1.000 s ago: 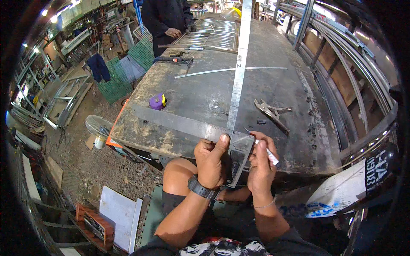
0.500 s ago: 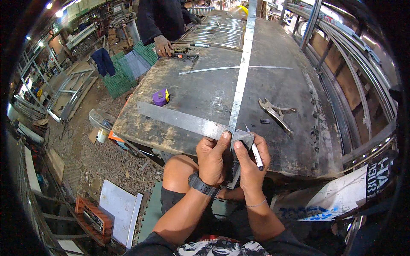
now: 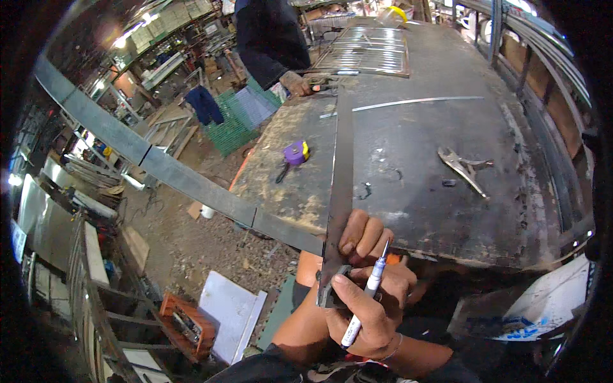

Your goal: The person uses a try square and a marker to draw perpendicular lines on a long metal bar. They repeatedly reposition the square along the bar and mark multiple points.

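Note:
My left hand (image 3: 365,237) is closed over a long flat steel bar (image 3: 340,179) that runs from the table's near edge away across the metal worktable (image 3: 415,191). A second flat steel bar (image 3: 159,167) stretches from that spot out to the upper left, off the table and above the floor. My right hand (image 3: 373,316) holds a white marker (image 3: 364,303) with its tip pointing up, and its thumb presses on the near end of the first bar. The two bars meet beside my left hand.
A purple tape measure (image 3: 295,153), locking pliers (image 3: 466,167), a thin metal strip (image 3: 415,102) and a metal grille (image 3: 377,51) lie on the table. Another person in dark clothes (image 3: 271,38) works at the far left corner. A green crate (image 3: 230,127) and a white sheet (image 3: 230,313) lie on the floor.
The second bar has swung from lying on the table's near edge out to the left over the floor. My right hand has dropped onto the near end of the first bar with the marker.

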`<state>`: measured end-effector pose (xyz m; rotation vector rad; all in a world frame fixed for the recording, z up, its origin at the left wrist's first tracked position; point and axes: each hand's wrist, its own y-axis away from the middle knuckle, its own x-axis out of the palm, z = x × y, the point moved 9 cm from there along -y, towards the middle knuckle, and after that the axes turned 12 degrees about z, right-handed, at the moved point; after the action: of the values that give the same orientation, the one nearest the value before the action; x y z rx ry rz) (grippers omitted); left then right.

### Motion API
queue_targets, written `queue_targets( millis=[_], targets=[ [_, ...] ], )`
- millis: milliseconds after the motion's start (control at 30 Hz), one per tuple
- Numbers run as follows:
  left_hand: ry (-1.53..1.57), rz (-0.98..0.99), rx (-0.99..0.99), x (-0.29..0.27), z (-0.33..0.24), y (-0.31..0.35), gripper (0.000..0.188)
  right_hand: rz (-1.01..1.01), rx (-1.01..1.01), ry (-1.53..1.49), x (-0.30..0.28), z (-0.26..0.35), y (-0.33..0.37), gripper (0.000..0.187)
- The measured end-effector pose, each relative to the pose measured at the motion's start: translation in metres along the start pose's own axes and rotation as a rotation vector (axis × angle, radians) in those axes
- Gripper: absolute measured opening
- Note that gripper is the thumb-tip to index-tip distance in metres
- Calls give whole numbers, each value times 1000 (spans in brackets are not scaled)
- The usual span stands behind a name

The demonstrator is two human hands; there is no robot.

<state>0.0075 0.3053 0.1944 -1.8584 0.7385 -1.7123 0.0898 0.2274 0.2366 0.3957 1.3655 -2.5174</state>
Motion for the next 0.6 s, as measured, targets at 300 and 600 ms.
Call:
queue_targets(
  millis=[300, 600],
  targets=[
    [35, -75, 45, 8, -13, 15, 21, 70, -28, -1, 11, 9, 3, 45],
    [10, 10, 13, 10, -15, 15, 19, 22, -46, -25, 12, 13, 0, 54]
  ],
)
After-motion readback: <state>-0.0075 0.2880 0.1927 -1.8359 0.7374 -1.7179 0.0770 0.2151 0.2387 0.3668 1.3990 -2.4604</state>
